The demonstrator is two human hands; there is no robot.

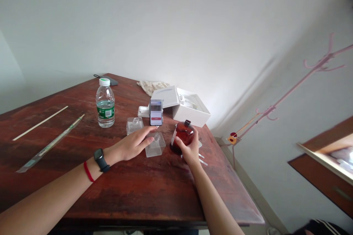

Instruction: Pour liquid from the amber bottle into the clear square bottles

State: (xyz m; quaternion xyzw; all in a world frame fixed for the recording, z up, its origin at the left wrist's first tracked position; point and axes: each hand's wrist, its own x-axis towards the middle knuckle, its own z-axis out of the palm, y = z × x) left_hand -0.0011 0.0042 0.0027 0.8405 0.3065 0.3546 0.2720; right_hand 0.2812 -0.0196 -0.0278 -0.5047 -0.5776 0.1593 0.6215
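My right hand is wrapped round a brown glass bottle. The bottle has a dark, uncapped neck and a pale label on its left side. My left hand reaches over the table with fingers stretched out and thumb apart, its fingertips close below a phone with a lit screen. A tiny pale thing shows at those fingertips, too small to make out. Under and beside the left hand are two clear plastic pieces, one box-like and one flatter. Thin white sticks lie partly behind my right hand.
A water bottle stands on the wooden table. Left of it lie a bare stick and a wrapped one. An open white box and a cloth sit behind. A pink coat stand leans right.
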